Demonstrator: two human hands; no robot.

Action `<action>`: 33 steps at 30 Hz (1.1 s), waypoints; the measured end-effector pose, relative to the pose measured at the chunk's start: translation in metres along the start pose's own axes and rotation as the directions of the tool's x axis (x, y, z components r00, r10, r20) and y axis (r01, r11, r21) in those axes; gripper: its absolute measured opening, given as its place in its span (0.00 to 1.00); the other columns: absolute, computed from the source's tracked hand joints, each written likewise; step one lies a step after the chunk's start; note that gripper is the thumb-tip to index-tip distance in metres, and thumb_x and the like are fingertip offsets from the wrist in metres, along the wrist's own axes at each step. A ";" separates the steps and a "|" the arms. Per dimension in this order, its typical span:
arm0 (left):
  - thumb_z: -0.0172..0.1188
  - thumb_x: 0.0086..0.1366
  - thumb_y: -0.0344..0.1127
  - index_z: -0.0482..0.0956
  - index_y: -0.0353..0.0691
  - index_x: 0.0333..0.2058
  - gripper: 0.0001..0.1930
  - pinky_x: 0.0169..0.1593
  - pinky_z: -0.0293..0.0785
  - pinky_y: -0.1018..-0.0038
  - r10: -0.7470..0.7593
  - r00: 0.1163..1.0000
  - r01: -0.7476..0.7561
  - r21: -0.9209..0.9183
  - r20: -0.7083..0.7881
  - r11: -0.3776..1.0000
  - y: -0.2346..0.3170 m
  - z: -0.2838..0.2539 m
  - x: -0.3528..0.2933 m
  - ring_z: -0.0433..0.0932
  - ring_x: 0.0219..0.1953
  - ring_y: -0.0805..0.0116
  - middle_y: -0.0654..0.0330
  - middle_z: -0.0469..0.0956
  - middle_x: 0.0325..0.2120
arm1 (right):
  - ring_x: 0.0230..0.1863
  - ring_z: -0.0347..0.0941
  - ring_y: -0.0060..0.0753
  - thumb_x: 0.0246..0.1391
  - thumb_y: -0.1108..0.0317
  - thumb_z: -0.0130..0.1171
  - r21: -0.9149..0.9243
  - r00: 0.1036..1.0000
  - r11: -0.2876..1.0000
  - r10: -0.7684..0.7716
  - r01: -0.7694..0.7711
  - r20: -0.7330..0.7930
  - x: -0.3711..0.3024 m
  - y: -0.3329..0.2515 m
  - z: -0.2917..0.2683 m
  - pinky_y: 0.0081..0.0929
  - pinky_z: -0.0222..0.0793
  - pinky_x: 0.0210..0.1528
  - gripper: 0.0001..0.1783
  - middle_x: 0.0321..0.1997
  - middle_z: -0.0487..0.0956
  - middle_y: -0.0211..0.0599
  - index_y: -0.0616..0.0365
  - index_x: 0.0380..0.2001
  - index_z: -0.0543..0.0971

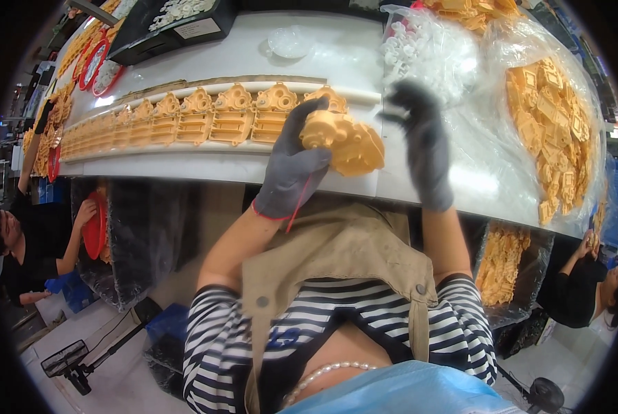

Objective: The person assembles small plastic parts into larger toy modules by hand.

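Observation:
My left hand (291,165), in a grey glove with a red cuff edge, grips a yellow-orange moulded plastic housing (347,141) above the front of the table. The piece is tilted, with round raised shapes on its left side. To its right, my right hand (425,141), also gloved in grey, is raised and smeared by motion. Its fingers point toward a clear bag of small white plastic parts (426,55); whether they hold anything cannot be made out. Behind the left hand, a long row of similar yellow housings (233,114) stretches leftward between two pale rails.
A large clear bag of yellow plastic parts (554,131) lies on the right. At the back left stands a black bin (174,31) with white parts. A clear plastic dish (289,43) sits behind the row. Co-workers are at both sides; one holds a red tray (96,224).

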State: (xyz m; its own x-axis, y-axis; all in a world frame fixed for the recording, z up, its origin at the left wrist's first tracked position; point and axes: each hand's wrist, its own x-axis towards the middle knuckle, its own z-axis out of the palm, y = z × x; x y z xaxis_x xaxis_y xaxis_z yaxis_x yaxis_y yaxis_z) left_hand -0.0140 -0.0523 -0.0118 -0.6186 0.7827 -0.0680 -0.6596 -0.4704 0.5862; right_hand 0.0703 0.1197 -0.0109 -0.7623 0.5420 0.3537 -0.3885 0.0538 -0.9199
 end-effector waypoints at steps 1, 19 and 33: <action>0.54 0.50 0.19 0.61 0.40 0.57 0.33 0.56 0.67 0.68 0.013 0.999 -0.014 0.008 0.035 1.000 0.001 0.000 0.001 0.70 0.52 0.64 0.57 0.69 0.47 | 0.50 0.69 0.31 0.53 0.43 0.55 -0.005 0.994 0.997 0.072 -0.072 0.083 -0.011 0.007 0.002 0.30 0.68 0.51 0.34 0.50 0.73 0.41 0.62 0.51 0.70; 0.63 0.55 0.21 0.76 0.34 0.40 0.13 0.45 0.72 0.79 0.112 0.949 -0.283 0.641 0.294 0.713 0.003 0.002 -0.005 0.74 0.43 0.74 0.59 0.74 0.42 | 0.29 0.73 0.35 0.32 0.64 0.73 -0.514 0.886 0.731 -0.293 0.449 0.358 -0.026 -0.018 0.006 0.27 0.70 0.29 0.26 0.30 0.75 0.35 0.53 0.40 0.79; 0.65 0.56 0.25 0.69 0.34 0.52 0.24 0.51 0.70 0.75 0.150 0.935 -0.337 0.677 0.320 0.654 -0.031 0.014 0.019 0.72 0.47 0.70 0.57 0.72 0.48 | 0.35 0.74 0.47 0.42 0.58 0.70 -0.521 0.935 0.797 -0.149 0.306 0.323 -0.024 -0.026 -0.045 0.34 0.71 0.39 0.28 0.38 0.74 0.42 0.53 0.48 0.74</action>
State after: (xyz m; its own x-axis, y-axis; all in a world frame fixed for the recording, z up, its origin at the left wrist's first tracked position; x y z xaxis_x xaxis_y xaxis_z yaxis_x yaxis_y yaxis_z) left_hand 0.0006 -0.0172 -0.0202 -0.5408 0.7922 0.2828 0.0657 -0.2955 0.9531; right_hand 0.1224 0.1430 -0.0033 -0.8218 0.2281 0.5221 -0.2737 0.6456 -0.7129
